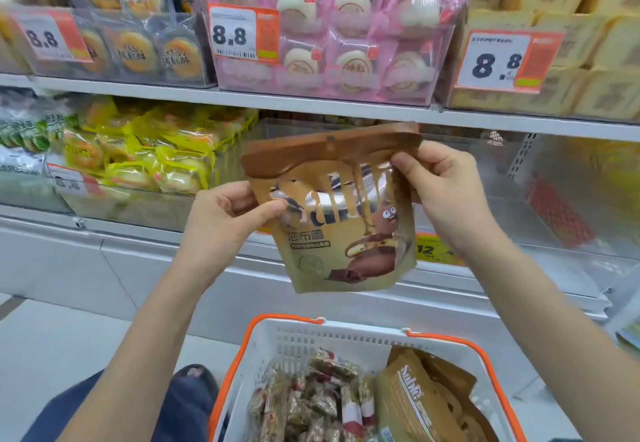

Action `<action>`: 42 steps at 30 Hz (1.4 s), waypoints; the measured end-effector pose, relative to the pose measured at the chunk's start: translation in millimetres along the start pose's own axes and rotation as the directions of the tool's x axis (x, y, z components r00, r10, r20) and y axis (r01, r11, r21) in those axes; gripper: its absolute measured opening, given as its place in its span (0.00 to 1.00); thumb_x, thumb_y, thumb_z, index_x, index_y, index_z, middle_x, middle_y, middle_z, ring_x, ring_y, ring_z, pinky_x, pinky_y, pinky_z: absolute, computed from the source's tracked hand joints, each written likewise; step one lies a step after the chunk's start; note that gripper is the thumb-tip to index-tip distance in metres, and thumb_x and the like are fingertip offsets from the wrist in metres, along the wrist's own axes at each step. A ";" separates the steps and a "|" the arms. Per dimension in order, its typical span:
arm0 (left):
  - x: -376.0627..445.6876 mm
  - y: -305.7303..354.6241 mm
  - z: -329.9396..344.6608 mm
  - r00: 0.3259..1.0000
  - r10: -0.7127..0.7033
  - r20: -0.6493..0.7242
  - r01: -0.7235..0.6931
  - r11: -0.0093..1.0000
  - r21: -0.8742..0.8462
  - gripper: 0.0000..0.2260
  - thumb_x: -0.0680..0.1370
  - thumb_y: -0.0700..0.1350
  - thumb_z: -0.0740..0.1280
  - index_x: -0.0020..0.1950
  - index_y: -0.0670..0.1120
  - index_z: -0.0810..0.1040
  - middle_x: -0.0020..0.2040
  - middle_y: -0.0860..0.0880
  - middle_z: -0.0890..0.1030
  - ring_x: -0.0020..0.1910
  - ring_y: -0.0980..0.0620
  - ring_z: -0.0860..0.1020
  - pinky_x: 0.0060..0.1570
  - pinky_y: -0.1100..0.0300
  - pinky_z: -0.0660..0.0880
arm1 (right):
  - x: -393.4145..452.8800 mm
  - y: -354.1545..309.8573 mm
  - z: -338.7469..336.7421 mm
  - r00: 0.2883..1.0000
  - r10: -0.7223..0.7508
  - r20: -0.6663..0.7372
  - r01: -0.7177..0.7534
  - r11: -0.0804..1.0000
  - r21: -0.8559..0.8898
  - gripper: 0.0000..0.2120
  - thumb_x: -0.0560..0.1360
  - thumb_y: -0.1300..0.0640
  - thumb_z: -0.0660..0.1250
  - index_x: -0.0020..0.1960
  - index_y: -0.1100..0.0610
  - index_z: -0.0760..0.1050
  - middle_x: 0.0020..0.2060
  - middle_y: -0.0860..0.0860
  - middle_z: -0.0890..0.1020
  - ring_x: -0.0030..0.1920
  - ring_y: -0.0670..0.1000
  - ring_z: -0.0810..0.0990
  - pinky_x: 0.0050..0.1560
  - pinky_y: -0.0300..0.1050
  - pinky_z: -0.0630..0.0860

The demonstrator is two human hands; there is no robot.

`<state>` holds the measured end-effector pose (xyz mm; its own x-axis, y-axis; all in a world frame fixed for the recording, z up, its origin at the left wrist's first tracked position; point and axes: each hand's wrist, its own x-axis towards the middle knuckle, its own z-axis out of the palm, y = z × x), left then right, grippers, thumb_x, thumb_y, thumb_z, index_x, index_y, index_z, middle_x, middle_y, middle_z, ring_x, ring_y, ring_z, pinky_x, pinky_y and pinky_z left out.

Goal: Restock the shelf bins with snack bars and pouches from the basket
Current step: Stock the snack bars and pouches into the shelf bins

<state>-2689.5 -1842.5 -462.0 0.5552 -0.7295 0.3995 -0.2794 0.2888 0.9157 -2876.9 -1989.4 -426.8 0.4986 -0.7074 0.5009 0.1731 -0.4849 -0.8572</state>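
I hold a brown and tan snack pouch (332, 220) upright in front of the lower shelf, above the basket. My left hand (225, 220) pinches its left edge and my right hand (446, 185) grips its upper right corner. Behind the pouch stands a clear shelf bin (485, 178) that looks mostly bare. Below, a white basket with orange handles (332, 334) holds several wrapped snack bars (311, 400) on its left and more tan pouches (422, 403) on its right.
The upper shelf carries bins of orange pastries (138, 40), pink-wrapped cakes (332, 33) and yellow boxes (571, 43), each with an 8.8 price tag. Yellow-wrapped cakes (145, 154) fill the bin left of the pouch. My knee (183, 407) is beside the basket.
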 end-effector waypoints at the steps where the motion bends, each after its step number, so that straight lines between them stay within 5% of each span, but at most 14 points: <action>1: 6.7 -0.1 -4.5 1.000 0.016 -0.016 -0.015 0.999 0.051 0.13 0.72 0.35 0.70 0.34 0.52 0.84 0.35 0.55 0.84 0.36 0.60 0.81 0.39 0.68 0.76 | 10.6 -7.2 3.8 0.999 -0.047 0.009 0.047 0.999 -0.004 0.13 0.77 0.65 0.64 0.43 0.49 0.81 0.30 0.40 0.81 0.33 0.42 0.75 0.40 0.41 0.74; 5: 40.5 11.2 -17.7 0.965 0.174 -0.194 -0.143 0.976 0.164 0.11 0.71 0.38 0.73 0.37 0.56 0.84 0.32 0.64 0.81 0.34 0.67 0.77 0.40 0.69 0.72 | 48.1 -32.0 17.8 0.973 -0.217 0.080 0.217 0.976 0.011 0.10 0.76 0.67 0.64 0.45 0.55 0.80 0.30 0.41 0.81 0.32 0.42 0.77 0.38 0.36 0.73; 8: 75.3 23.2 -30.3 0.898 0.383 -0.215 -0.314 0.903 0.294 0.07 0.71 0.39 0.73 0.46 0.48 0.83 0.35 0.69 0.80 0.37 0.67 0.77 0.42 0.69 0.71 | 69.9 -40.5 17.1 0.931 -0.357 0.078 0.361 0.931 -0.048 0.12 0.74 0.67 0.66 0.47 0.53 0.83 0.36 0.33 0.82 0.40 0.34 0.78 0.46 0.33 0.73; 11: 100.3 9.8 -41.7 0.862 0.490 -0.133 -0.392 0.809 0.438 0.10 0.70 0.39 0.73 0.49 0.48 0.81 0.34 0.74 0.77 0.36 0.74 0.75 0.41 0.74 0.69 | 84.2 -24.4 11.7 0.797 -0.571 0.198 0.589 0.661 -0.466 0.10 0.73 0.58 0.67 0.51 0.48 0.82 0.43 0.28 0.79 0.45 0.40 0.74 0.48 0.37 0.68; 13: 109.1 -14.3 -46.5 0.856 0.514 -0.056 -0.403 0.732 0.549 0.09 0.70 0.38 0.73 0.48 0.48 0.82 0.35 0.67 0.81 0.35 0.75 0.74 0.37 0.79 0.65 | 88.6 1.8 11.7 0.774 -0.572 0.271 0.615 0.578 -0.536 0.12 0.72 0.62 0.66 0.52 0.50 0.82 0.46 0.36 0.80 0.44 0.52 0.77 0.46 0.42 0.70; 16: 123.8 -53.1 -48.3 0.920 0.378 -0.107 -0.251 0.775 0.581 0.06 0.70 0.38 0.73 0.46 0.42 0.85 0.38 0.45 0.84 0.32 0.66 0.75 0.34 0.74 0.66 | 86.5 38.3 26.6 0.865 -0.429 0.260 0.502 0.745 -0.439 0.20 0.70 0.68 0.62 0.53 0.47 0.79 0.41 0.39 0.82 0.36 0.40 0.79 0.37 0.33 0.73; 20: 154.1 -79.1 -40.3 0.980 0.132 -0.146 -0.019 0.801 0.598 0.06 0.72 0.41 0.73 0.41 0.38 0.85 0.31 0.46 0.81 0.26 0.62 0.74 0.29 0.70 0.69 | 109.2 73.0 49.4 0.994 -0.093 0.048 0.103 0.955 -0.279 0.21 0.74 0.72 0.60 0.46 0.48 0.82 0.24 0.45 0.79 0.23 0.48 0.78 0.24 0.38 0.74; 24: 189.1 -98.4 -29.3 0.989 0.062 -0.136 0.062 0.659 0.749 0.09 0.74 0.45 0.71 0.40 0.39 0.83 0.35 0.44 0.82 0.38 0.43 0.81 0.41 0.53 0.78 | 140.3 116.1 63.8 0.977 0.200 -0.077 -0.205 0.976 -0.075 0.12 0.77 0.68 0.64 0.35 0.61 0.73 0.23 0.54 0.76 0.21 0.47 0.79 0.23 0.38 0.76; 28: 219.0 -120.0 -5.0 0.985 0.011 -0.170 0.140 0.519 0.843 0.11 0.79 0.44 0.63 0.53 0.36 0.77 0.52 0.37 0.79 0.53 0.38 0.77 0.46 0.55 0.69 | 170.4 157.8 70.3 0.894 0.434 -0.112 -0.413 0.895 0.166 0.03 0.77 0.66 0.64 0.49 0.66 0.74 0.22 0.51 0.80 0.22 0.47 0.80 0.28 0.38 0.79; 33: 239.2 -146.2 11.0 0.942 -0.133 -0.307 0.330 0.509 0.795 0.11 0.81 0.41 0.58 0.56 0.37 0.76 0.56 0.39 0.79 0.56 0.40 0.77 0.48 0.55 0.73 | 183.0 186.2 78.6 0.871 0.491 -0.032 -0.486 0.868 0.101 0.13 0.78 0.61 0.64 0.58 0.70 0.75 0.29 0.51 0.83 0.28 0.47 0.82 0.33 0.37 0.80; 36: 219.0 -142.0 11.2 0.918 -0.254 -0.304 0.396 0.600 0.695 0.11 0.81 0.40 0.58 0.60 0.37 0.72 0.58 0.39 0.77 0.56 0.41 0.76 0.47 0.56 0.71 | 172.8 170.2 81.6 0.786 0.618 0.017 -0.618 0.785 0.040 0.21 0.75 0.62 0.68 0.67 0.63 0.68 0.52 0.56 0.82 0.39 0.52 0.84 0.34 0.37 0.80; 38: 185.4 -132.1 14.1 0.928 -0.268 -0.259 0.372 0.714 0.593 0.13 0.80 0.39 0.59 0.64 0.38 0.68 0.60 0.39 0.76 0.55 0.41 0.75 0.48 0.55 0.71 | 143.0 151.4 75.1 0.779 0.627 -0.010 -0.624 0.775 -0.098 0.34 0.73 0.60 0.71 0.74 0.58 0.59 0.61 0.52 0.73 0.51 0.56 0.83 0.45 0.42 0.81; 40: 141.1 -122.0 17.1 0.966 -0.118 -0.230 0.236 0.768 0.596 0.19 0.79 0.35 0.57 0.71 0.39 0.64 0.66 0.40 0.72 0.63 0.42 0.72 0.57 0.57 0.68 | 87.1 127.6 64.8 0.908 0.415 -0.052 -0.414 0.875 -0.250 0.33 0.73 0.58 0.70 0.73 0.51 0.59 0.62 0.46 0.73 0.51 0.53 0.83 0.53 0.46 0.78; 42: 96.7 -117.6 18.7 0.965 0.252 -0.076 -0.126 0.696 0.706 0.24 0.77 0.30 0.55 0.74 0.39 0.61 0.72 0.42 0.66 0.71 0.45 0.64 0.68 0.61 0.59 | 16.4 106.8 51.6 0.985 0.158 -0.075 -0.169 0.969 -0.180 0.21 0.76 0.62 0.66 0.64 0.45 0.68 0.56 0.40 0.78 0.43 0.47 0.83 0.46 0.40 0.79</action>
<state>-2617.6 -1958.5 -531.9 0.5247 -0.5842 0.6192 -0.8180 -0.1448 0.5566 -2806.3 -2026.3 -516.3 0.4544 -0.8118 0.3668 -0.0695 -0.4428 -0.8939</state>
